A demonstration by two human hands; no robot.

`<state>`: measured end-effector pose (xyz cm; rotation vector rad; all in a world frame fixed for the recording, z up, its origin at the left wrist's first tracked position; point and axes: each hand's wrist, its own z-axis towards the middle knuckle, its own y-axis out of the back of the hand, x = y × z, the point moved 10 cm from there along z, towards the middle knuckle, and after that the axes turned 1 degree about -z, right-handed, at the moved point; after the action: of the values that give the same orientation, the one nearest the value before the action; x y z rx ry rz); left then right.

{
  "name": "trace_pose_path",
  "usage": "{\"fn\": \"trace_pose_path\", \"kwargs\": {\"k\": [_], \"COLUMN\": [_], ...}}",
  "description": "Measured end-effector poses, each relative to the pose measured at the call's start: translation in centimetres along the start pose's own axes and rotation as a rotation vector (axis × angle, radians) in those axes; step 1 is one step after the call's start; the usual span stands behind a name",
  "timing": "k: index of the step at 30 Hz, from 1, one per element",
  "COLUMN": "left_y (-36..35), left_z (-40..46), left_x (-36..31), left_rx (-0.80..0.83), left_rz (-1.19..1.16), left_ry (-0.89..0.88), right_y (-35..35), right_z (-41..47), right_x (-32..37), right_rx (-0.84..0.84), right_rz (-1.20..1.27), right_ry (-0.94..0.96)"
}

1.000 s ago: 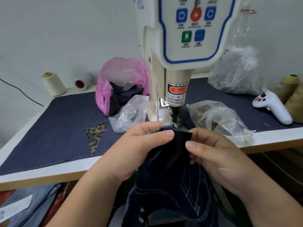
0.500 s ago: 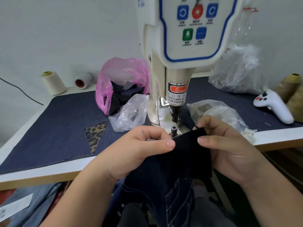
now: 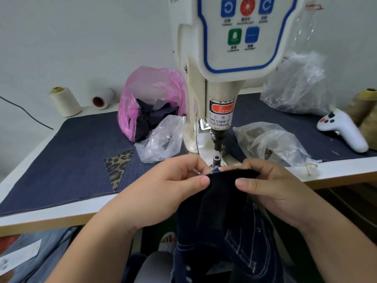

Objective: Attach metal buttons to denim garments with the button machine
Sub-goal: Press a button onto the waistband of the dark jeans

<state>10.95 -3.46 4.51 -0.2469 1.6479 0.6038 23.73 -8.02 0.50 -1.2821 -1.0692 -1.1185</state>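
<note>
On the table (image 3: pixel 61 213) stands one button machine (image 3: pixel 206 94) with five buttons on its panel (image 3: pixel 242 23): three blue, one red, one green. Toward the back left corner are two pale thread spools (image 3: pixel 65 102), one upright and one (image 3: pixel 102 98) lying on its side, and at the right edge at least two tan cones (image 3: pixel 365 105); there are four plastic bags, one pink (image 3: pixel 146 94) and three clear (image 3: pixel 163 139), plus one leopard-print scrap (image 3: pixel 118 166) and one white controller (image 3: pixel 344 129). Two hands, a left hand (image 3: pixel 173 186) and a right hand (image 3: pixel 273 186), hold one dark denim garment (image 3: pixel 222 221).
</note>
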Motion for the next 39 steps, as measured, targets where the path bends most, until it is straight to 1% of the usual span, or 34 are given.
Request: {"fn": "trace_pose_path", "kwargs": {"k": [5,7,9,11,13,16,20,24,28,32,34,39], "left_y": [-1.0,-1.5,-1.9,-2.3,-2.7,-2.7,-2.2,-1.7,-1.3,-1.2,-1.2,-0.7], "left_z": [-0.4,-0.7,-0.9,-1.1,-1.4,-1.7,-1.6,-1.3,-1.0,-1.0,-1.0,-1.0], "left_x": [-1.2,-1.8,-2.2,-2.4,-2.8,-2.8,-2.1,-0.8,-0.1,0.6,0.8,0.1], "left_rx": [0.072,0.102,0.13,0.163,0.196,0.206,0.151,0.088,0.027,0.01,0.01,-0.052], "left_rz": [-0.007,0.04,0.093,0.092,0.069,0.063,0.099,0.127,0.205,0.334,0.376,0.408], "left_ry": [-0.055,-0.079,-0.084,-0.076,-0.067,-0.049,0.013,0.086,0.089,0.127,0.136,0.094], "right_y": [-1.0,-2.0,-3.3,-4.7,-5.6,-5.3,-3.6,-2.8,-2.0,-1.2,-0.9,-1.3], "right_z": [-0.3,-0.6,-0.9,-1.3,-1.8,-2.0,-1.7,-1.8,-2.0,-2.1,-2.2,-2.7], "right_x": [0.3,0.4,0.9,1.4,1.6,1.8,1.9,1.4,1.5,2.3,2.6,3.1], "right_rx": [0.109,0.174,0.28,0.407,0.476,0.425,0.259,0.15,0.068,-0.031,-0.052,0.005], "right_rz": [0.038,0.037,0.017,0.02,0.019,-0.017,-0.062,-0.115,-0.173,-0.218,-0.223,-0.253], "right_ry": [0.004,0.007,0.044,0.067,0.06,0.058,0.082,0.069,0.068,0.091,0.108,0.126]}}
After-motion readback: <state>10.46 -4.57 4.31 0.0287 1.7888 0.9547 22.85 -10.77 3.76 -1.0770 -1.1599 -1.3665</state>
